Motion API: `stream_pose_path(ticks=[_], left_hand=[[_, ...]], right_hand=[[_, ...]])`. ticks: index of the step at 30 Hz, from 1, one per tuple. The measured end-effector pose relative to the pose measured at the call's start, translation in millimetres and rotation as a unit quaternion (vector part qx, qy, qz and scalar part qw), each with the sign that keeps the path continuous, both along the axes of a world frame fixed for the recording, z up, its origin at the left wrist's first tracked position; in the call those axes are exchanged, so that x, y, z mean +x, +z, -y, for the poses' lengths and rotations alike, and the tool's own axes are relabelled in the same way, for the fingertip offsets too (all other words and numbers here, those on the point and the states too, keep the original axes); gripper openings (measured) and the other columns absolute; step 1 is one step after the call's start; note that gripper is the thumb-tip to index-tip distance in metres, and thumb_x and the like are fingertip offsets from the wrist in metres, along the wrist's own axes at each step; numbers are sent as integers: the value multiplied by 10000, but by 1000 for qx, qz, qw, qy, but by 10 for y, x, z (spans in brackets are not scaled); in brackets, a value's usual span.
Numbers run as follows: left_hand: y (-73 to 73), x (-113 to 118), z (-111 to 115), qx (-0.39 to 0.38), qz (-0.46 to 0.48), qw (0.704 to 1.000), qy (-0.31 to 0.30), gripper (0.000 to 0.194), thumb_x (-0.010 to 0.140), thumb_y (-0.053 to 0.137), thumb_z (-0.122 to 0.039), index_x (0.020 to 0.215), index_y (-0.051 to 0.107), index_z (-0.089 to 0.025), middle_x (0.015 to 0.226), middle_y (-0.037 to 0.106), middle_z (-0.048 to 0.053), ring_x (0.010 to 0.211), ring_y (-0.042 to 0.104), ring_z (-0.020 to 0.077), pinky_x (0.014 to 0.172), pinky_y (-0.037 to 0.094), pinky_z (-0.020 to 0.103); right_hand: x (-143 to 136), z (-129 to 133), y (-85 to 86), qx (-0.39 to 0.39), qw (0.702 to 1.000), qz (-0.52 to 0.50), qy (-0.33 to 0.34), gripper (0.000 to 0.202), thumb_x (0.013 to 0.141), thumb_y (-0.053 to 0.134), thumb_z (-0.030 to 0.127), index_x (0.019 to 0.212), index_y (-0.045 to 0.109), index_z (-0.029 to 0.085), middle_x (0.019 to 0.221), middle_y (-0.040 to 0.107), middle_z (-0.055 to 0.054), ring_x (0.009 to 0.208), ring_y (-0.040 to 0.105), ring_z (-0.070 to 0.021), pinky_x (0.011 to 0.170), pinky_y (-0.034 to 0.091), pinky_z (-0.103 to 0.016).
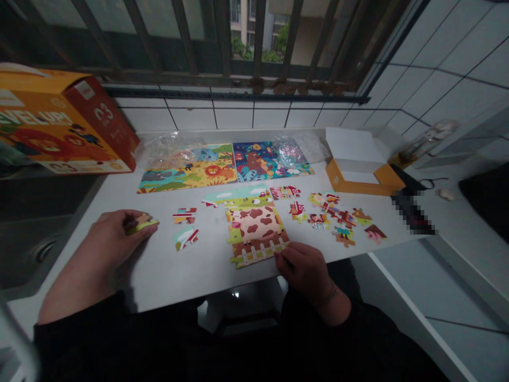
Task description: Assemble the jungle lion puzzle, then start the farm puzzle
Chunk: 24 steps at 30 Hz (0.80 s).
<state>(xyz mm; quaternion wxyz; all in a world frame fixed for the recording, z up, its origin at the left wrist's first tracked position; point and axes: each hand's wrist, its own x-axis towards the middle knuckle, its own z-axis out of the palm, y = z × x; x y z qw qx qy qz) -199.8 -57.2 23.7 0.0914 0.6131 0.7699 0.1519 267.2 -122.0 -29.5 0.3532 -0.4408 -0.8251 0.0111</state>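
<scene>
At the left of the white table, my left hand (pixel 115 236) pinches a jigsaw puzzle piece (pixel 142 224) with a green edge, held by fingers and thumb. My right hand (pixel 302 268) is curled at the lower right corner of a partly joined cow puzzle (pixel 256 225); whether its fingers hold anything is hidden. Two loose puzzle pieces (pixel 185 215) lie between my left hand and the cow puzzle, one above the other. A small piece (pixel 209 203) with red lies near the puzzle's upper left. To the right, several loose pieces (pixel 344 216) are scattered, some overlapping or joined.
Behind the puzzle lie a lion picture sheet (pixel 186 172) and a dark blue picture sheet (pixel 258 164), with clear plastic wrap (pixel 169 151) partly over them. A large orange box (pixel 71 122) stands at left. An opened small orange box (pixel 358 178) sits at back right.
</scene>
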Motion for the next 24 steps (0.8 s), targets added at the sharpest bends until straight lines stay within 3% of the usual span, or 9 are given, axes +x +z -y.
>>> stream_pose_path(ticks=[4,6,8,11,13,17,24], left_hand=[[108,222,135,30,81,996,33,346,922,674,-589,1070,676,-276,932,762,10,876,708,272,796,587,407],[176,434,235,39,179,983,-3,319,911,681,-566,1030,690,-271,958,789,29,881,720,259,814,601,409],[219,694,335,-13,294,954,-52,352,903,709,-569,1075,722,-262,960,808,47,859,739,250,821,628,418],[222,1102,440,-131,383,904,-141,340,880,734,-559,1024,768,-253,993,829,70,888,780,255,812,647,413],[193,1328,463,-171,362,896,-193,331,920,689,-548,1039,795,-257,982,832,66,870,781,245,762,629,384],[112,1571,434,-166,254,926,-226,253,926,677,-467,1018,819,-279,770,777,-9,710,720,202,652,531,322],[71,1634,410,-104,161,958,-215,84,907,763,-352,918,818,-290,846,795,-12,787,718,215,835,558,369]], right_hand=[[-4,-2,4,-11,1000,-1,-1,403,1108,593,249,706,567,234,680,605,-1,620,534,-143,614,347,-320],[-3,-2,6,-10,1000,-3,-4,403,1106,593,247,705,567,233,675,599,1,620,532,-142,612,344,-319],[-2,-2,9,-6,1000,-2,-5,400,1105,588,245,706,572,234,673,599,0,618,529,-143,610,342,-322],[0,-4,9,-4,1000,2,-6,398,1105,587,255,707,584,234,668,598,-1,610,522,-146,599,340,-326],[-1,-4,5,-1,1000,6,-8,406,1106,586,258,701,583,235,664,597,-2,605,525,-147,593,339,-330],[-5,0,-3,4,1000,14,-13,417,1105,585,255,689,573,236,659,592,-4,603,536,-149,586,335,-338],[-2,-3,9,9,1000,14,-7,400,1104,580,244,704,579,235,661,602,-5,601,545,-148,592,342,-334]])
